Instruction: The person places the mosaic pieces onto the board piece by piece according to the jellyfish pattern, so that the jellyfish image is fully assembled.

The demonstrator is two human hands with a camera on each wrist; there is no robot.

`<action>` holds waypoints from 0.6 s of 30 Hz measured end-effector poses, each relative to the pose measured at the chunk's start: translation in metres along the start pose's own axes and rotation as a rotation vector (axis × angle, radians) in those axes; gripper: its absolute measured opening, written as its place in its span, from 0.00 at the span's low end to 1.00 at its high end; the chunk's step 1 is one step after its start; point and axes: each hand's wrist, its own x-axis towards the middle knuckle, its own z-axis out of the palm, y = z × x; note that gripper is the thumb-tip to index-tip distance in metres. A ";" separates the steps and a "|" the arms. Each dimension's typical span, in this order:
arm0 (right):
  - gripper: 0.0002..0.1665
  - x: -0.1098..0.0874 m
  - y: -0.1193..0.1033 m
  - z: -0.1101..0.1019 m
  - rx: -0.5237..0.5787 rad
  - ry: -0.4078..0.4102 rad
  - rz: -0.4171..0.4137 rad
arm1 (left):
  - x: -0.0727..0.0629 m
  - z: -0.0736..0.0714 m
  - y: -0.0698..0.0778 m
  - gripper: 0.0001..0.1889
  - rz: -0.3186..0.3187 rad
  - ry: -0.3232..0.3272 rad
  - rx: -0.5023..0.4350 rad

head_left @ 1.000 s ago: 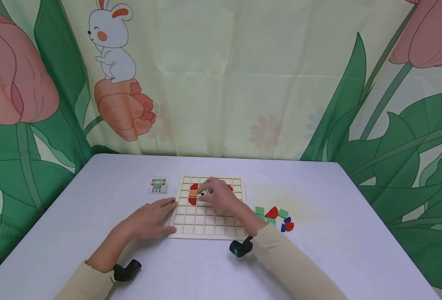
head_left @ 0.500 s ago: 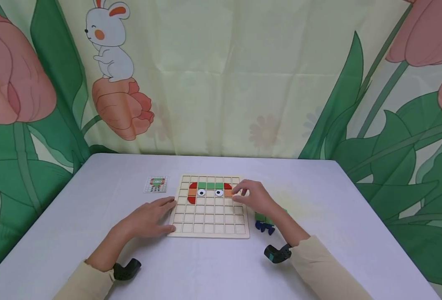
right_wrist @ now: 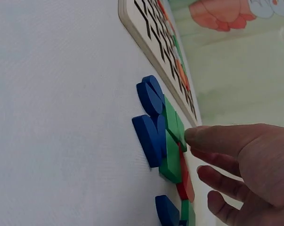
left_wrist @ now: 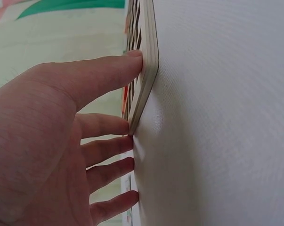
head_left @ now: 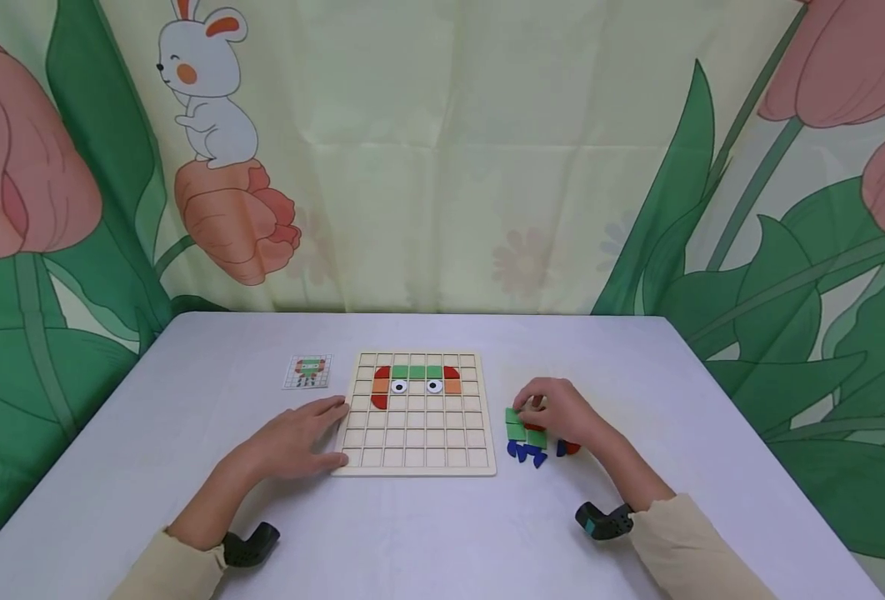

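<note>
My left hand (head_left: 303,437) rests with spread fingers at the left edge of a wooden grid board (head_left: 420,437); its thumb (left_wrist: 127,66) touches the corner part in the left wrist view. On the board lie green squares (head_left: 416,372), red rounded pieces (head_left: 378,402), orange squares (head_left: 452,387) and two eye pieces (head_left: 399,387). To the right, my right hand (head_left: 562,410) hovers low over loose pieces, fingers loosely bent. In the right wrist view its thumb tip (right_wrist: 196,135) meets a green piece (right_wrist: 172,162), near a red piece (right_wrist: 185,186); no piece shows lifted.
A small picture card (head_left: 308,372) with a figure on a grid lies left of the board. Several blue pieces (right_wrist: 146,141) lie on the near side of the loose pile. The white-covered table (head_left: 382,533) ends at a printed curtain (head_left: 420,167).
My right hand has left the board and moved right to the loose pieces. An orange square that was at its fingertips now lies by the right eye piece. The left hand stays put.
</note>
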 end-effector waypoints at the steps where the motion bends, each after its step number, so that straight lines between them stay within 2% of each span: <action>1: 0.06 -0.001 0.001 0.001 -0.005 -0.003 -0.015 | 0.000 0.000 0.000 0.40 -0.001 -0.001 -0.001; 11: 0.09 -0.001 0.002 0.002 -0.041 -0.041 -0.058 | 0.000 0.003 -0.002 0.40 0.013 0.011 0.004; 18: 0.09 0.001 0.001 0.005 -0.055 -0.028 -0.057 | -0.001 0.002 -0.002 0.40 0.011 0.009 0.005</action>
